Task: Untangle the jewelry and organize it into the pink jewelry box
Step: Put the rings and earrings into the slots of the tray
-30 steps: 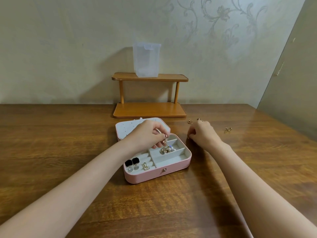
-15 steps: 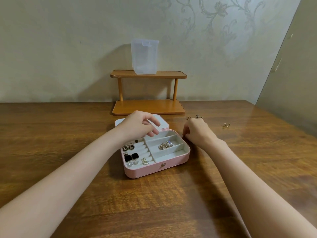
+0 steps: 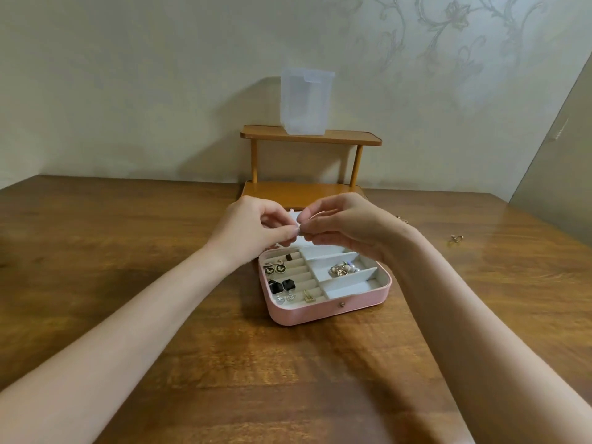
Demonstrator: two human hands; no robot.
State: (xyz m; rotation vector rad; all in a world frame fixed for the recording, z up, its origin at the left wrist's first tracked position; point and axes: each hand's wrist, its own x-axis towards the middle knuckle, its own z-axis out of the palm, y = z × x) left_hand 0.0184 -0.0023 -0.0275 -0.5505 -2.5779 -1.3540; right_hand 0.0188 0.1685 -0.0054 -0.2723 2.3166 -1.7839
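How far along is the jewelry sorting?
Well underway. Earrings sit in the pink jewelry box's slotted rows, and a cluster of rings fills one compartment. The left hand and right hand pinch a tiny piece between them above the box. Loose pieces remain on the table.

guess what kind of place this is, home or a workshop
Most likely a room at home, perhaps a bedroom or dressing corner. A wooden table stands against a wall with floral wallpaper, a small wooden shelf sits at the back, and both hands work over an open pink jewelry box.
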